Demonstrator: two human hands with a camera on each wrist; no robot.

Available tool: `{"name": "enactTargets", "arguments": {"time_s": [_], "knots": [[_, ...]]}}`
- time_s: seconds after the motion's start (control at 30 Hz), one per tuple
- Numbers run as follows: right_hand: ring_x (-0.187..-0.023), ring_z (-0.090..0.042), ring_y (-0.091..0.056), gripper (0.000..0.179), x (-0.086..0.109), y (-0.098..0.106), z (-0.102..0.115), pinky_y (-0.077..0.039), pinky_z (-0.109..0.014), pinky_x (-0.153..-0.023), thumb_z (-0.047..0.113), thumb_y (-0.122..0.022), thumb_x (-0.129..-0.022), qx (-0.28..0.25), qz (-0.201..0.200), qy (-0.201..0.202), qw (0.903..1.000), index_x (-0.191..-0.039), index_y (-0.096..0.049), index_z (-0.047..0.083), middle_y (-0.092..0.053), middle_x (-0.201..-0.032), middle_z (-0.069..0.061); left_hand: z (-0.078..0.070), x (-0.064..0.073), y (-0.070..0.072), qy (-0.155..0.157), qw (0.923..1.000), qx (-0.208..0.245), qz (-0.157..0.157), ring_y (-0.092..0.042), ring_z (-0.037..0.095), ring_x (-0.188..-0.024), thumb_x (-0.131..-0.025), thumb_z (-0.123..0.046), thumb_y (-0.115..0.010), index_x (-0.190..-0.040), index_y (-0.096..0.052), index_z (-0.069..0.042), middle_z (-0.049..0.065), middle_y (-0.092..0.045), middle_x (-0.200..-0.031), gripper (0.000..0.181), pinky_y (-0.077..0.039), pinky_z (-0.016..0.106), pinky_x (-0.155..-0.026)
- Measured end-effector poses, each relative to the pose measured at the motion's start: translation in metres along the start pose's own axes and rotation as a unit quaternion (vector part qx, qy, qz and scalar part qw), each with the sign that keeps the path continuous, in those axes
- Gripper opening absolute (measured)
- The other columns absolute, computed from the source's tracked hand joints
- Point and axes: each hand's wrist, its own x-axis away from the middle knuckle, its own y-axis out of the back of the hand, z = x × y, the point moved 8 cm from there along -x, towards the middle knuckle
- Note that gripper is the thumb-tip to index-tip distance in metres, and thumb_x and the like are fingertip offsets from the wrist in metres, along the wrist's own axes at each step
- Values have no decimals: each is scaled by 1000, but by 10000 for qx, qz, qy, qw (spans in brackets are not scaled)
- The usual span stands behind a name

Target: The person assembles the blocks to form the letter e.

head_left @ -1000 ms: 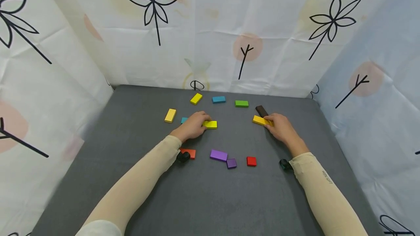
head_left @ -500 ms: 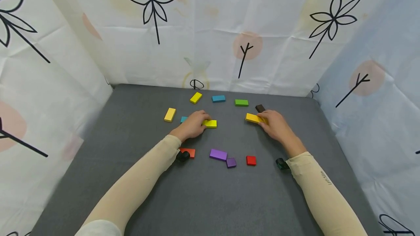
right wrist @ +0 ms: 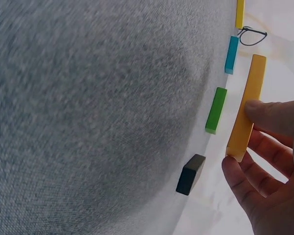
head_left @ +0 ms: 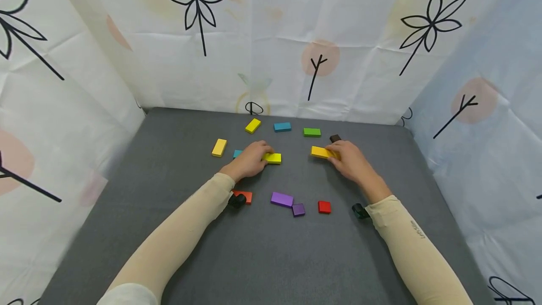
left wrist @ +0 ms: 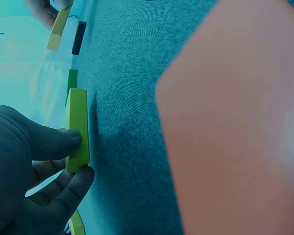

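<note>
My left hand [head_left: 251, 158] pinches a bright yellow block [head_left: 273, 158] between thumb and fingers; in the left wrist view the thumb lies along the side of this yellow block [left wrist: 78, 129]. Facing it from the right, my right hand [head_left: 350, 161] grips a longer orange-yellow block [head_left: 319, 152], its free end pointing left toward the other block. The right wrist view has this orange-yellow block [right wrist: 247, 105] raised above the cloth, thumb on one face and fingers beneath. A dark brown block [head_left: 335, 138] lies just behind the right hand, and a blue block [head_left: 238, 154] shows partly behind the left.
On the grey table [head_left: 262, 258] toward the back lie yellow [head_left: 252, 125], blue [head_left: 282, 127] and green [head_left: 312, 132] blocks. A light orange block [head_left: 219, 148] is at left. Nearer are an orange-red block [head_left: 247, 197], two purple blocks [head_left: 282, 199] and a red block [head_left: 324, 207].
My right hand has moved left with the orange-yellow block, away from the brown block and closer to the left hand. The left hand has hardly moved, keeping its hold on the yellow block.
</note>
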Motion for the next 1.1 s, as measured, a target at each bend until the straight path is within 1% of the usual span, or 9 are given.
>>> {"name": "enactTargets", "arguments": {"time_s": [0.3,0.5,0.67,0.93,1.1], "knots": [[-118,-43,-62,37,-4,-4,7,-51,-59,-102,4,-76,-101,2,47,108,9999,-138,-71,-4,-70,-130,-23,-8,-2,3,-108,9999,-16,0,-58,29,-130,-107,-4,-66,-142,-70,-4,13,-63,-140,35,-47,43,-113],[-118,-42,-63,36,-6,-7,13,-51,-58,-103,4,-77,-101,15,61,204,9998,-136,-72,-4,-71,-129,-23,-11,-3,5,-120,9999,18,-17,-59,28,-128,-107,-3,-66,-142,-70,-4,12,-64,-138,35,-47,43,-113],[-118,-41,-64,36,-8,-12,19,-52,-57,-103,4,-78,-100,-27,94,316,9995,-134,-73,-5,-71,-128,-23,-12,-4,3,-129,9999,-9,12,-59,27,-127,-107,-4,-67,-142,-70,-5,11,-64,-138,35,-48,42,-112],[-120,-40,-64,35,-11,-18,24,-52,-56,-104,5,-78,-100,-7,182,304,9994,-134,-73,-4,-71,-131,-21,-15,-6,2,-118,9999,-11,-14,-60,26,-124,-106,-5,-68,-141,-70,-5,11,-65,-136,35,-49,41,-111],[-120,-38,-65,35,-13,-24,27,-53,-55,-104,6,-78,-101,-34,221,330,9992,-134,-74,-3,-72,-130,-20,-18,-6,2,-138,9999,21,-5,-59,27,-126,-107,-4,-67,-141,-70,-4,11,-64,-137,35,-48,42,-112]]}}
